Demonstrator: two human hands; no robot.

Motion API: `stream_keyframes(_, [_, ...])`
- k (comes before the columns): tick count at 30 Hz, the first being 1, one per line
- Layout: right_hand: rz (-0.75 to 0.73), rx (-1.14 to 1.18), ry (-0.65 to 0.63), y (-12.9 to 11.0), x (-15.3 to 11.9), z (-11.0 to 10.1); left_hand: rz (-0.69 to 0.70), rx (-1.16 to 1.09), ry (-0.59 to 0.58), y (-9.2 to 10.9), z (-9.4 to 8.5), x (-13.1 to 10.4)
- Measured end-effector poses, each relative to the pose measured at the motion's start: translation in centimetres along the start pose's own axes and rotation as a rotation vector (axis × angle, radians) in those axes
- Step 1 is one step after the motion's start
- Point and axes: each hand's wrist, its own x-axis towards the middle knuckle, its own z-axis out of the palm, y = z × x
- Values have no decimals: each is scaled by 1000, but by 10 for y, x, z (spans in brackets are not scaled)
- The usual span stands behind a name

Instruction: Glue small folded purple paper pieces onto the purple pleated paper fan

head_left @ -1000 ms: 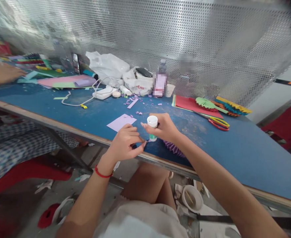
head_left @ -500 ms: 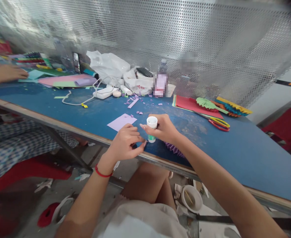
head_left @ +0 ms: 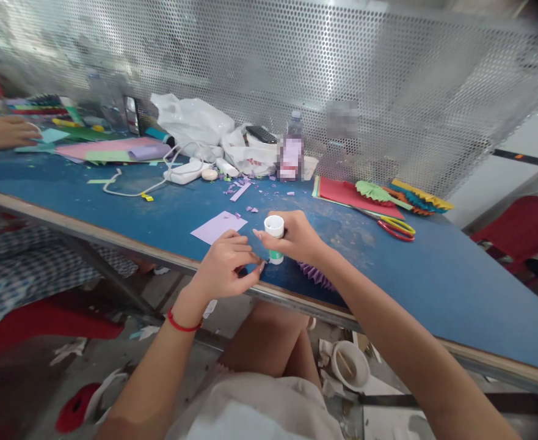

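Observation:
My right hand [head_left: 291, 235] is closed around a glue stick [head_left: 274, 227], a white tube with a green label. It stands nearly upright at the table's front edge, its open white end facing up. Just left of it, my left hand [head_left: 232, 266] pinches thumb and fingertips together close to the tube's lower part; whatever sits between those fingertips is too small to make out. Pleated purple paper [head_left: 315, 275] lies partly hidden under my right forearm. A flat purple sheet [head_left: 217, 227] rests on the table behind my left hand.
Scissors [head_left: 396, 228] and red paper [head_left: 342, 194] lie to the right, beside folded paper fans [head_left: 422, 198]. Purple scraps [head_left: 240, 190], a white cabled adapter [head_left: 189, 171] and plastic bags [head_left: 193, 116] are at the back. Another person's hand [head_left: 7, 133] is at far left.
The view has shifted slightly, so everything sits a little further left. Both my hands keep nearly the same pose around the glue stick. The other person's hand at far left has moved slightly.

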Motion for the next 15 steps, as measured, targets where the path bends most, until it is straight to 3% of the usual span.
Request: stream_keyframes(15, [-18, -25, 45, 2, 0, -2, -6, -7, -4, 2, -2, 2])
